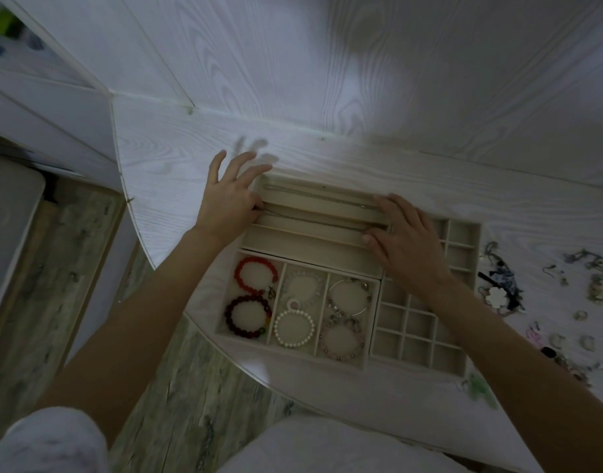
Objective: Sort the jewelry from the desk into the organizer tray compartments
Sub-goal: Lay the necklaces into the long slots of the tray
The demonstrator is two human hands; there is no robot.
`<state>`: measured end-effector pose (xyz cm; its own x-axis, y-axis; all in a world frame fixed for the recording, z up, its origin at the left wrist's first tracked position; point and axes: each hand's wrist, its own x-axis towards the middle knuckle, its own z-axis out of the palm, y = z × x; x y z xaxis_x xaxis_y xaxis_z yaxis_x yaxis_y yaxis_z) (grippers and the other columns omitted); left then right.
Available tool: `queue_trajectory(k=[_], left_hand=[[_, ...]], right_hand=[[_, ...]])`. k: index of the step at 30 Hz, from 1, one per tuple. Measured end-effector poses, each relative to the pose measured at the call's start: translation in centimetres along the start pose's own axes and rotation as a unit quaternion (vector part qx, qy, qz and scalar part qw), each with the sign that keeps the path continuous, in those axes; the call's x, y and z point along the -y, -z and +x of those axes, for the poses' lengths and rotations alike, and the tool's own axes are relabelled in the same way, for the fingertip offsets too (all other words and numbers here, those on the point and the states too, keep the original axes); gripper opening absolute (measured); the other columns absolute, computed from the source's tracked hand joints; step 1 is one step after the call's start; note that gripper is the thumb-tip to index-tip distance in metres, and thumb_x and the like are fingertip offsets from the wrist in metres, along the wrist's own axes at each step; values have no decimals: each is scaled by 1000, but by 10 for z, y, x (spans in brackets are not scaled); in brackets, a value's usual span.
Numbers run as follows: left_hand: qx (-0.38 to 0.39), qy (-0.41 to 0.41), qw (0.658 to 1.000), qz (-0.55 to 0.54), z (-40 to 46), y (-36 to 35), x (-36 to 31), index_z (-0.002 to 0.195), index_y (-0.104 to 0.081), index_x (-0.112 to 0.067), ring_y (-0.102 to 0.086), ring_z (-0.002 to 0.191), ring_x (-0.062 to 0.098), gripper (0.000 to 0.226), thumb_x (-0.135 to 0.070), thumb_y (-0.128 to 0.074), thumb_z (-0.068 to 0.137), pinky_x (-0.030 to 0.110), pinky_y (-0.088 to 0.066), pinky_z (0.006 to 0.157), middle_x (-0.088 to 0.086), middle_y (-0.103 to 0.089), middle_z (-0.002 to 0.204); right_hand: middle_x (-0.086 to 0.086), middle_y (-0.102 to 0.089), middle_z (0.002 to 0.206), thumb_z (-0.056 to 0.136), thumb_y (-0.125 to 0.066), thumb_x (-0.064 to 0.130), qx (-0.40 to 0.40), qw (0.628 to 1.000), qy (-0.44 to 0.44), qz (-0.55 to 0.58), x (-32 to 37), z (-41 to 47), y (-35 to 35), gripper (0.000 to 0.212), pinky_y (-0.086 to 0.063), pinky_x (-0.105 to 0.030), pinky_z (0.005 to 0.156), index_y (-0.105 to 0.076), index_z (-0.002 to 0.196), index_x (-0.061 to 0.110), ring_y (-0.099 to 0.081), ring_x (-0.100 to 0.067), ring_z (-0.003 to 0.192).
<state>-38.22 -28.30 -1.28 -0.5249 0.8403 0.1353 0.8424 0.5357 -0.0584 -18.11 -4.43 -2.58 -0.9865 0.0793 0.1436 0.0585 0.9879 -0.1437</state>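
Observation:
A beige tray with long slots (306,249) lies on the white desk, with thin chains (313,222) stretched along its slots. My left hand (230,199) rests on the tray's left end, its thumb pressing one chain end, the other fingers spread. At the right end my right hand (404,233) lies flat with fingertips on the chains. In front sits a three-column tray (221,331) holding a red bracelet (256,275), a dark bead bracelet (247,315), a pearl bracelet (294,327) and several others. A grid tray (409,331) of small cells stands to the right.
Loose jewelry lies scattered on the desk at the right: hair ties with a white flower (497,295), rings (581,315) and small earrings (596,288). A green piece (477,387) lies near the desk's curved front edge. The wood floor shows at the left.

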Motion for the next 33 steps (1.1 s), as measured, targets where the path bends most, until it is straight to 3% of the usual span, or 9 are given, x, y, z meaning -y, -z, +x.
queue_trajectory(k=[5, 12, 15, 18, 24, 28, 33], left_hand=[[-4, -17, 1000, -19, -1, 0, 2, 64, -74, -26, -40, 131, 32, 9, -20, -81, 66, 53, -8, 112, 2, -58, 131], [-17, -3, 1000, -22, -4, -3, 0, 63, -73, -26, -45, 125, 33, 11, -20, -74, 72, 52, -15, 110, 3, -61, 127], [-29, -7, 999, -34, -5, -5, 1, 62, -73, -25, -49, 116, 31, 12, -18, -70, 71, 45, -28, 99, 4, -64, 121], [-43, -3, 997, -64, -6, -4, 0, 63, -74, -23, -46, 106, 28, 10, -15, -79, 66, 40, -33, 83, 5, -66, 114], [-24, 12, 997, -77, -6, -3, 1, 66, -76, -23, -43, 97, 25, 11, -16, -84, 64, 35, -30, 73, 5, -66, 104], [-22, 9, 997, -69, -7, -5, 1, 68, -76, -22, -41, 89, 25, 9, -16, -82, 66, 34, -27, 70, 5, -63, 91], [-8, 22, 997, -71, -8, -5, 0, 69, -76, -22, -42, 86, 25, 10, -15, -82, 66, 32, -26, 69, 3, -64, 88]], right_hand=[[-15, -51, 136, 96, -35, 39, 2, 1000, -1, -6, -1, 0, -1, 46, -27, -40, 98, -74, 82, 17, -37, -30, 128], [-14, -47, 139, 95, -35, 39, 29, 999, -21, -7, -6, -7, 4, 45, -25, -40, 101, -73, 85, 18, -33, -30, 130], [-14, -53, 133, 89, -54, 31, 3, 999, -35, 17, -4, -4, 4, 25, -34, -43, 97, -73, 82, 16, -37, -31, 125], [-11, -59, 121, 74, -76, 16, -23, 993, -98, 54, 0, 5, 7, 2, -42, -44, 87, -75, 75, 15, -40, -30, 115], [-8, -64, 100, 60, -79, 9, -24, 996, -73, -52, 3, 18, -1, 11, -30, -37, 76, -72, 56, 16, -41, -28, 95], [-4, -61, 83, 60, -78, 7, 11, 987, -75, -141, 9, 20, 0, 11, -26, -35, 72, -69, 56, 12, -51, -28, 80], [-4, -60, 76, 60, -81, 8, 31, 986, -89, -135, 10, 20, 2, 13, -25, -34, 70, -68, 58, 9, -51, -28, 76]])
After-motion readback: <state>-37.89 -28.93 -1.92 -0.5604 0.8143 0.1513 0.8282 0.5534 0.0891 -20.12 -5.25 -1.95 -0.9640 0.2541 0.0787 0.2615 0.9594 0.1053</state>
